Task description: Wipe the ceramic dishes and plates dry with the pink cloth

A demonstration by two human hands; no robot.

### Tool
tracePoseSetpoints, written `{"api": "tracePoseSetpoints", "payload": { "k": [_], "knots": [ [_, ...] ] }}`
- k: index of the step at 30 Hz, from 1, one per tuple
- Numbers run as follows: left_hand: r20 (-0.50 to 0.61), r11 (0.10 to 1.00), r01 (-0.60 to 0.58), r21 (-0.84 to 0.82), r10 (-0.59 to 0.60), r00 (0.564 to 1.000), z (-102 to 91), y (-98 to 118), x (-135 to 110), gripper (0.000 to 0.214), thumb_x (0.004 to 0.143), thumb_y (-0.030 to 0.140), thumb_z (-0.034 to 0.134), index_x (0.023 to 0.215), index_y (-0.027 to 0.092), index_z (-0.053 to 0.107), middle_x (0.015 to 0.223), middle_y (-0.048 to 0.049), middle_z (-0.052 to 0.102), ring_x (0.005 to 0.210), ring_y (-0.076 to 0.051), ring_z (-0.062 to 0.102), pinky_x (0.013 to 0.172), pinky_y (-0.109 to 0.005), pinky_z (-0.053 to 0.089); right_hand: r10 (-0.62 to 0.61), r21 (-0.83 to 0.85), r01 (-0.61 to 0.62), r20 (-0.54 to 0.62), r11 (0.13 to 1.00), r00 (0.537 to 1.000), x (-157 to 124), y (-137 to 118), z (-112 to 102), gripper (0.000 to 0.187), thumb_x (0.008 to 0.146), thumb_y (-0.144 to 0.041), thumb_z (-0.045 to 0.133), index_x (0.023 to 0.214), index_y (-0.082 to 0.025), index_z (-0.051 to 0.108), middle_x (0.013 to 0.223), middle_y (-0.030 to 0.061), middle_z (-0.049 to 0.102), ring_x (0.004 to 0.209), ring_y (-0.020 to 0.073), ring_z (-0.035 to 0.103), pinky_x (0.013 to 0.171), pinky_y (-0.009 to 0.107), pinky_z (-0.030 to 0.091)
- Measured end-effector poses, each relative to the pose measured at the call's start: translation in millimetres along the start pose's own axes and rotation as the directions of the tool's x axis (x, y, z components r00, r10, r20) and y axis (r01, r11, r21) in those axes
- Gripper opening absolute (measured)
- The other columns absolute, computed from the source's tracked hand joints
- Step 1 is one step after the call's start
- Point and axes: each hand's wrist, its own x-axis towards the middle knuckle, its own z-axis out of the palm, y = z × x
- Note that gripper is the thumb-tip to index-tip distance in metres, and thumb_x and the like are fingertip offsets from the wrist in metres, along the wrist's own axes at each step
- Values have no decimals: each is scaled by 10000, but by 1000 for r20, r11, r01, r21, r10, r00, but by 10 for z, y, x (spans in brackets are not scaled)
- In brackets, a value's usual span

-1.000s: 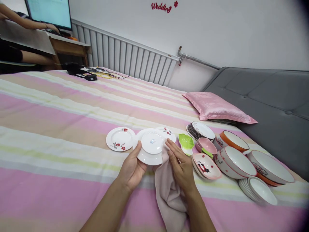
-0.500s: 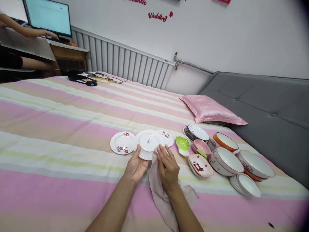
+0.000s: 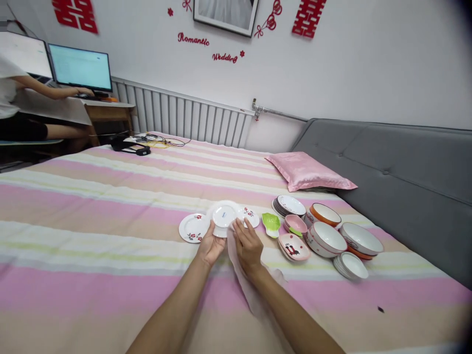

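My left hand (image 3: 213, 247) grips the lower left edge of a white plate (image 3: 224, 215), which is turned so its underside with a small blue mark faces me. In my right hand (image 3: 249, 246) is a pale greyish-pink cloth (image 3: 238, 280), pressed to the plate's right edge, its loose end hanging down to the bed. Two white plates with red flowers lie behind: one plate (image 3: 193, 228) at the left, the other plate (image 3: 249, 216) at the right, partly covered by the held plate and my fingers.
Right of my hands sit a green leaf-shaped dish (image 3: 271, 224), pink bowls (image 3: 296, 223), square dishes (image 3: 294, 247), stacked plates (image 3: 291, 204), large bowls (image 3: 327, 238) and small white bowls (image 3: 352, 266). A pink pillow (image 3: 309, 170) lies by the grey headboard (image 3: 387, 152). A person sits at a desk, far left.
The camera view has tilted up, showing more of the wall. My right hand with the cloth has shifted slightly along the plate's right edge; my left hand keeps its hold.
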Motion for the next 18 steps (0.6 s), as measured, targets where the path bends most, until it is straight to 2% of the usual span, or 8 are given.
{"api": "tracePoseSetpoints", "payload": {
  "k": [4,6,8,12,16,18],
  "knots": [
    [42,998,-52,-20,52,998,361,156,17,377,922,252,363,1266,143,473,1029,-91,692,856,-141,671,798,-229,508,-2,-4,2,-8,1000,1000,390,-58,12,339,876,-161,462,1188,-223,579,1214,1,582,1259,202,404,1010,369,395],
    [43,996,-81,-32,82,996,457,201,16,394,920,261,366,1278,123,458,1040,-102,686,877,-146,666,818,-233,502,0,1,0,-5,1000,1000,492,-76,66,326,879,-174,462,1177,-220,586,1211,-6,584,1251,196,416,1008,361,398],
    [38,993,-109,-41,111,993,474,206,26,399,919,256,369,1283,115,451,1045,-107,683,905,-151,658,840,-239,494,14,11,-14,-2,1000,1000,512,-79,134,318,883,-180,459,1172,-210,589,1204,-1,590,1225,190,449,992,353,416],
    [29,988,-148,-48,149,988,314,97,131,395,917,226,374,1288,110,448,1095,-124,658,1001,-179,620,899,-279,470,91,35,-90,-22,995,996,358,-18,290,324,887,-178,453,1189,-169,570,1202,42,594,1192,197,486,971,379,438],
    [16,983,-177,-55,178,984,-15,-64,331,397,919,238,370,1299,151,444,1144,-111,633,1064,-190,583,938,-302,447,185,89,-182,-19,979,983,77,129,544,361,872,-171,477,1228,-159,533,1230,63,574,1220,208,455,984,405,428],
    [-10,981,-186,-51,186,982,-183,-119,422,403,917,245,371,1300,145,444,1156,-122,624,1075,-198,575,949,-312,440,182,99,-177,-48,979,982,-61,208,696,416,852,-168,511,1265,-134,492,1271,95,535,1250,235,414,994,434,413]
  ]
}}
